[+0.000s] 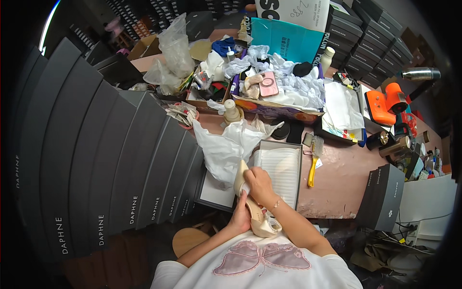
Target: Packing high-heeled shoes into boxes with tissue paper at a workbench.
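A cream satin heeled shoe (pixel 255 214) is held close to my body at the table's near edge. My left hand (pixel 240 217) grips it from below and the left. My right hand (pixel 260 185) presses on the shoe's upper part, fingers curled over something small and white that I cannot make out. Just beyond the hands lies an open dark shoe box (pixel 279 166) lined with white padded paper. Crumpled white tissue paper (pixel 224 144) lies left of that box.
Dark grey shoe boxes (pixel 120 164) stand in a row along the left. A yellow-handled brush (pixel 314 161) lies right of the open box. Behind is a cluttered box with tissue and a pink phone (pixel 268 84). An orange tool (pixel 385 103) and another grey box (pixel 385 195) sit right.
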A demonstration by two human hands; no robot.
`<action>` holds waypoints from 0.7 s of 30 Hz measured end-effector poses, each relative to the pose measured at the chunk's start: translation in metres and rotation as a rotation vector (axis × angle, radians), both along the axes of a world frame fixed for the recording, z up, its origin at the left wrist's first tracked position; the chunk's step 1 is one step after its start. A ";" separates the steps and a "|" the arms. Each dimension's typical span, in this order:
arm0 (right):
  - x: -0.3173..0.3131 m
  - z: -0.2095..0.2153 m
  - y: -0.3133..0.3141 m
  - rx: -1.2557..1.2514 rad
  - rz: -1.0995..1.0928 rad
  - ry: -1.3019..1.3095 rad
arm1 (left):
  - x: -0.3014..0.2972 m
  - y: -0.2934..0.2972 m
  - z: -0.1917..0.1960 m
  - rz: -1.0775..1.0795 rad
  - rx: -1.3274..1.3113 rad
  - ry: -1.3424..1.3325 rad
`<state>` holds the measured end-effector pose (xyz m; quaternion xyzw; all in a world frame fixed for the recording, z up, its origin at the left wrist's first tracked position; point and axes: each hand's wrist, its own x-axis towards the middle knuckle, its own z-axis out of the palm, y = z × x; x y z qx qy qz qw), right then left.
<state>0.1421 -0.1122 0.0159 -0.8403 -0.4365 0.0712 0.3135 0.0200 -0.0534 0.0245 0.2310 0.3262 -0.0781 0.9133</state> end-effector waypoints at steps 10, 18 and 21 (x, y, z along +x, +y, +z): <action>0.010 -0.062 -0.047 -0.500 0.175 -0.112 | -0.013 0.032 -0.029 0.073 0.016 0.197; -0.006 0.012 -0.065 0.406 -0.113 1.000 | -0.003 0.032 -0.012 0.061 -0.040 0.083; -0.020 0.033 -0.042 0.247 -0.065 0.395 | 0.005 0.016 0.000 0.024 -0.071 -0.051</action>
